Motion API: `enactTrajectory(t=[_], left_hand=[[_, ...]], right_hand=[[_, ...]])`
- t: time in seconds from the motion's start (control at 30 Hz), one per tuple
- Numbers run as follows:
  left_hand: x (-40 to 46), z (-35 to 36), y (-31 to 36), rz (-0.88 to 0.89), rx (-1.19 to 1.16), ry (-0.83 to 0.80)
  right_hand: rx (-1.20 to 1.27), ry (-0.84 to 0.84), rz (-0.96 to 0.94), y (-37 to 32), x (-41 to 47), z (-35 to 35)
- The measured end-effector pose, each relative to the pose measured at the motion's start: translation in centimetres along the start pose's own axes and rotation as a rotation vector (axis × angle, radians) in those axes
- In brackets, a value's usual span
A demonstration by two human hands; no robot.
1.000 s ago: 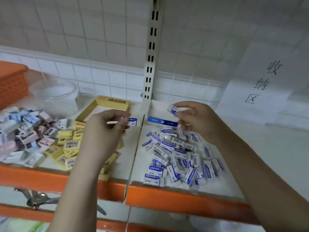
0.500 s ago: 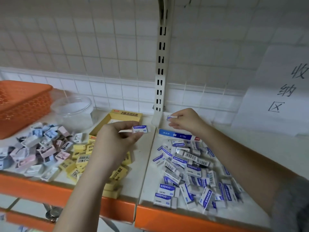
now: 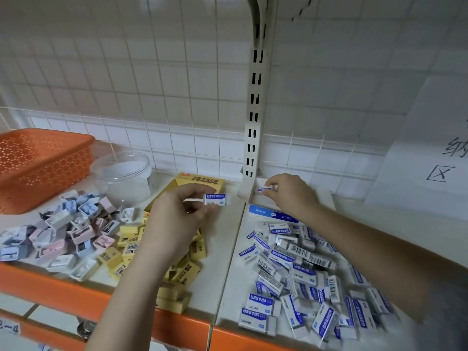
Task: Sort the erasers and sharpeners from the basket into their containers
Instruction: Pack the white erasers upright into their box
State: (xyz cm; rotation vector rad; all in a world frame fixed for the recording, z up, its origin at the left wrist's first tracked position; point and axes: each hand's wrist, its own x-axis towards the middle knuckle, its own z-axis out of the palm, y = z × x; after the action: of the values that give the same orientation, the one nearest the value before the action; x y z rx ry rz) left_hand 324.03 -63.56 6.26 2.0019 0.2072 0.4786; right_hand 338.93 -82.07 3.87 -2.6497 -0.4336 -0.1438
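Two hands are up over the shelf, each holding one blue-and-white eraser. The left hand (image 3: pixel 177 219) pinches its eraser (image 3: pixel 217 199) between thumb and fingertips, so the piece sticks out to the right of the fingers, label facing the camera, above the yellow box (image 3: pixel 200 179). The right hand (image 3: pixel 291 195) pinches a second eraser (image 3: pixel 266 188) at the far end of the right shelf section, close to the foot of the slotted upright (image 3: pixel 254 117); this eraser shows just left of the fingertips, over the white-and-blue box (image 3: pixel 272 215).

There are three heaps on the shelf (none can be counted piece by piece). The blue-and-white erasers (image 3: pixel 304 282) lie near and right, below the right forearm. The yellow erasers (image 3: pixel 131 249) lie near centre, partly hidden by the left wrist. The pastel sharpeners (image 3: pixel 63 231) lie at the left.

Far left stand one orange basket (image 3: pixel 43 160) and one clear round tub (image 3: pixel 121 173), side by side. One paper sign (image 3: pixel 435 153) hangs at the far right.
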Motion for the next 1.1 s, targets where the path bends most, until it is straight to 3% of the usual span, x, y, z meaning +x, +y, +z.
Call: enactTrajectory(t=[0.33, 0.73, 0.93, 1.1], left_hand=[[0.5, -0.3, 0.3, 0.045, 0.010, -0.017], [3.8, 0.1, 1.9, -0.072, -0.363, -0.259], [8.3, 3.3, 3.8, 0.022, -0.196, -0.337], [11.2, 6.9, 4.4, 0.206, 0.126, -0.423]], right_hand=[[0.053, -0.002, 0.034, 0.6, 0.2, 0.6], [0.183, -0.031, 0.062, 1.2, -1.1, -1.7], [0.131, 0.044, 0.051, 1.9, -5.9, -5.3], [0.131, 0.116, 0.029, 1.5, -10.0, -7.3]])
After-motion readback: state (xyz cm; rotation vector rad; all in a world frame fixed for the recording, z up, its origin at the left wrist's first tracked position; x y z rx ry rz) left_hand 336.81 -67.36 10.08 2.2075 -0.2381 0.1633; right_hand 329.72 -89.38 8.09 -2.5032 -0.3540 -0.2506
